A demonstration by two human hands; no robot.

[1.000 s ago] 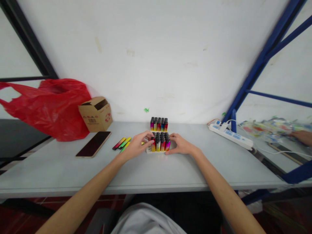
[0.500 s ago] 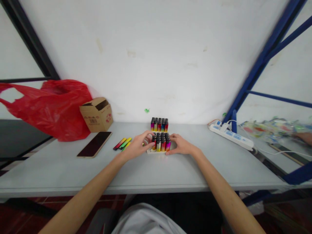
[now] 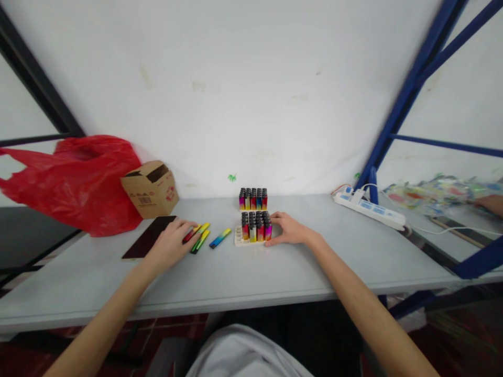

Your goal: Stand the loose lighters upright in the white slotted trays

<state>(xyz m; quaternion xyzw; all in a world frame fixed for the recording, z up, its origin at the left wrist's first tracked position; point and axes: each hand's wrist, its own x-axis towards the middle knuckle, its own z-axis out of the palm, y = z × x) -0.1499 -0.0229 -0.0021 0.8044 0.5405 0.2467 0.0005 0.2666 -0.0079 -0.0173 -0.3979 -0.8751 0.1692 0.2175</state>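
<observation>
My left hand (image 3: 172,243) is at the loose lighters on the left, thumb and fingers closed around the black-and-red end of a lighter (image 3: 189,235). Beside it lie yellow and green lighters (image 3: 201,242), partly overlapping. A blue-and-yellow lighter (image 3: 220,238) lies apart, closer to the white holder (image 3: 239,242). Several upright lighters (image 3: 257,228) with black tops fill most of that holder; its left column shows bare round slots. My right hand (image 3: 289,230) grips the holder's right side, fingers at the back corner and thumb at the front corner.
Behind stands a second block of upright lighters (image 3: 253,200). At left are a dark phone (image 3: 147,238), a cardboard box (image 3: 151,192) and a red plastic bag (image 3: 84,183). A white power strip (image 3: 371,210) lies at right, near a blue frame (image 3: 408,99) and another person's hand (image 3: 491,204).
My left hand has left the holder and moved left to the loose lighters. My right hand stays at the holder. The camera view has shifted slightly.
</observation>
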